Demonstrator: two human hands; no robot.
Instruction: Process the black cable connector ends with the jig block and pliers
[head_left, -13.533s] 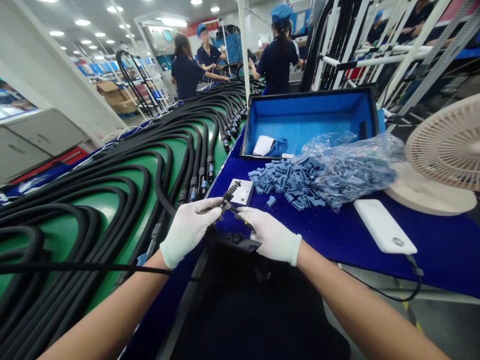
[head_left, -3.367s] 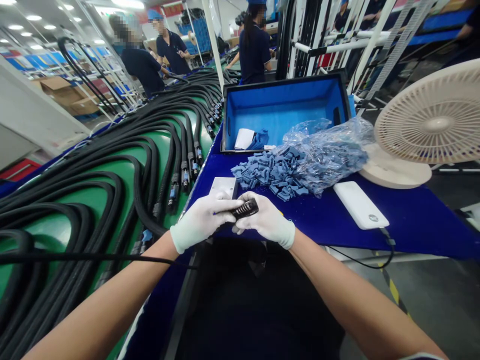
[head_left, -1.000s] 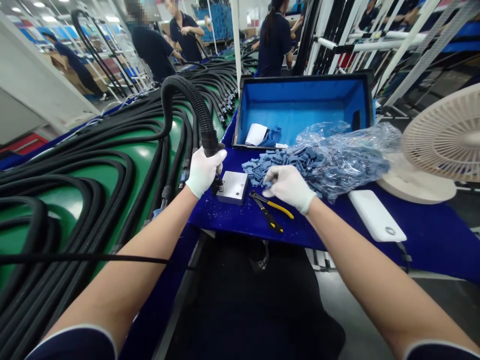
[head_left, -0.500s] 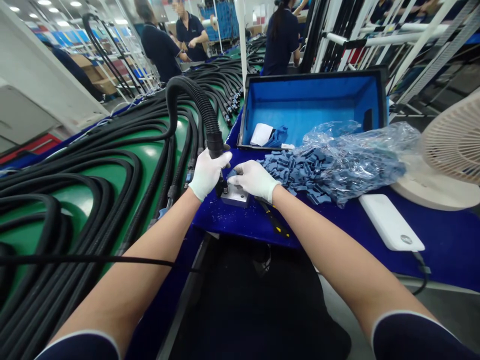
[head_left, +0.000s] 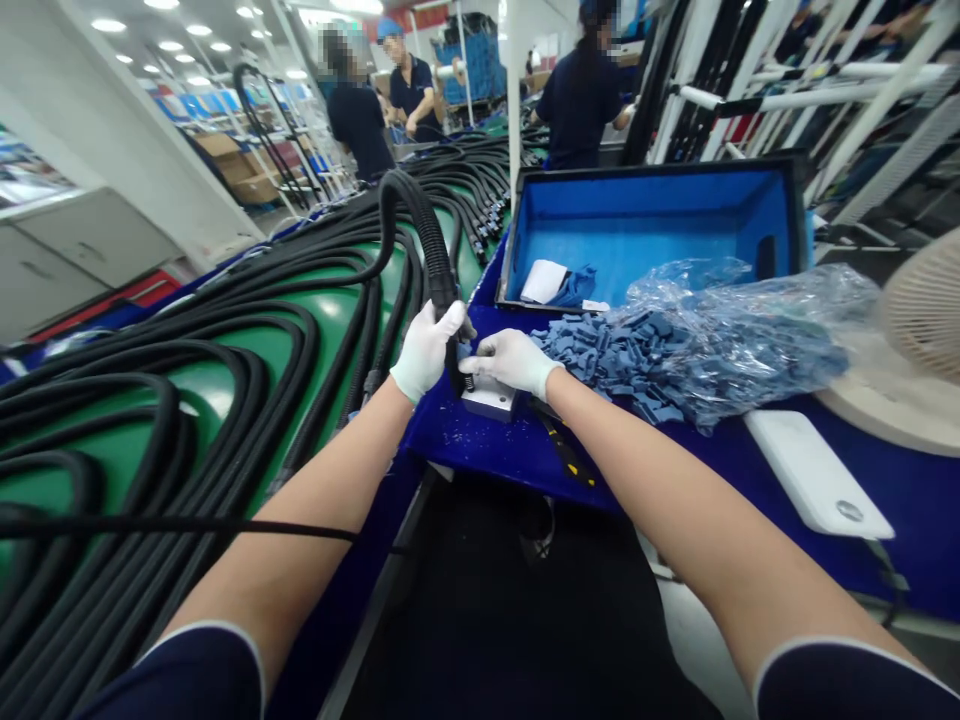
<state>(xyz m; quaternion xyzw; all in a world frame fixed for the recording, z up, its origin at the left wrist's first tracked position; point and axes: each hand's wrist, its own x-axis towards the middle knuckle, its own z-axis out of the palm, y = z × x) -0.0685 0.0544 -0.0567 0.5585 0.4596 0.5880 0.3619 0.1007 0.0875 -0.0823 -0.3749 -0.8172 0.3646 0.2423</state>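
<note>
My left hand [head_left: 424, 350], in a white glove, is closed around the end of a black corrugated hose [head_left: 435, 245]. The hose arches up and back from my grip, its lower end down beside a small metal block [head_left: 491, 396] on the blue bench top. My right hand [head_left: 514, 360], also gloved, is closed in a pinch against the hose end, just above the block. A bit of a small blue plastic piece [head_left: 464, 350] shows by its fingertips; the rest is hidden. Cutters with black and yellow handles [head_left: 568, 452] lie below my right wrist.
Loose blue plastic pieces [head_left: 619, 355] are heaped to the right, partly under a clear plastic bag [head_left: 780, 330]. Behind stands a blue crate [head_left: 645, 235]. Further right are a white power bank [head_left: 817, 470] and a fan [head_left: 926, 310]. Many black hoses [head_left: 217, 370] cover the green surface at left.
The whole view has shifted, so the scene sits further right and lower. My right fingertips have come in closer to the hose end, over the block. My left hand keeps its grip.
</note>
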